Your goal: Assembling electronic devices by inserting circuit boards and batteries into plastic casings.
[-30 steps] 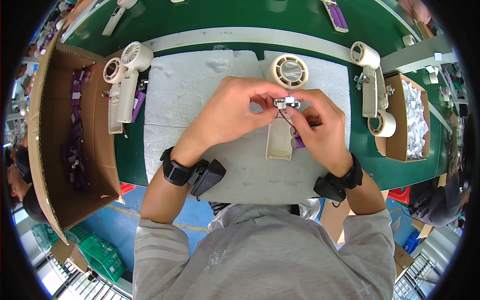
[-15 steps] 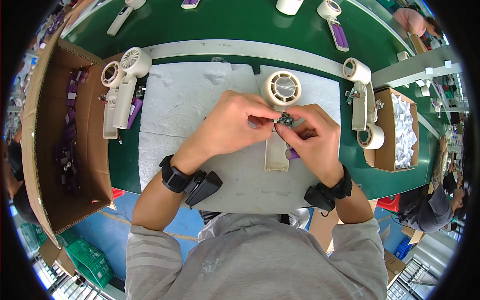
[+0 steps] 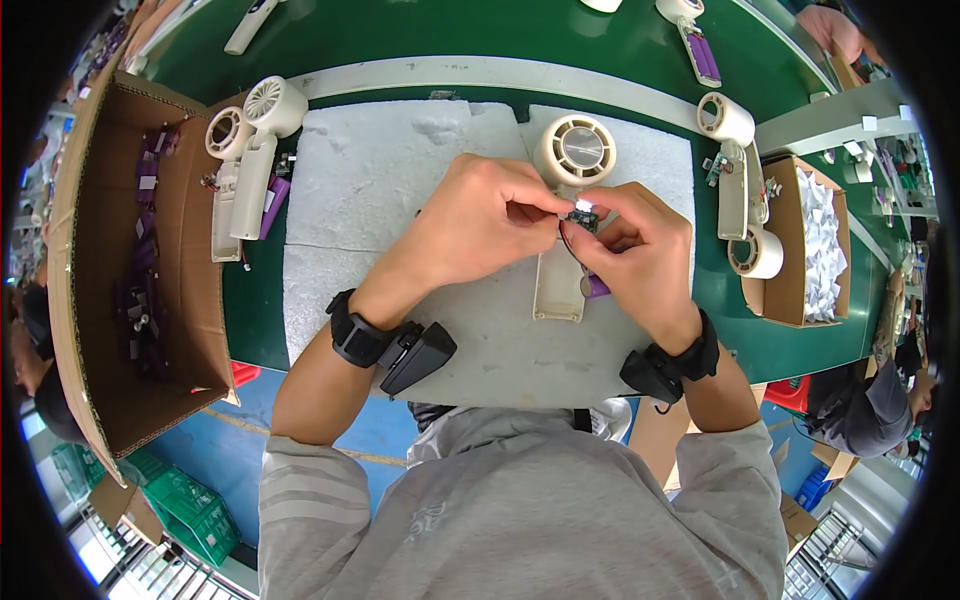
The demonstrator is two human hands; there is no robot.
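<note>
A small green circuit board (image 3: 582,218) is pinched between my two hands, just below the round head of a cream handheld fan (image 3: 577,150). My left hand (image 3: 490,220) grips the board's left side with thumb and index finger. Fingertips of my right hand (image 3: 640,245) close on its right side. Below them the fan's hollow handle shell (image 3: 559,290) lies open on the foam sheet. A purple battery (image 3: 595,286) shows partly beside the shell, under my right hand. Thin wires run down from the board; where they end is hidden.
White foam sheets (image 3: 350,200) cover the green bench (image 3: 255,320). At left stand a cardboard box (image 3: 190,300) with purple batteries and some fan parts (image 3: 255,185). More fan parts (image 3: 733,190) lie at right beside a carton (image 3: 785,300) of white pieces. Other people are at the sides.
The board is now tilted differently between my fingers, with a bright glint at its upper edge. The whole view has shifted slightly; both hands stay at the board.
</note>
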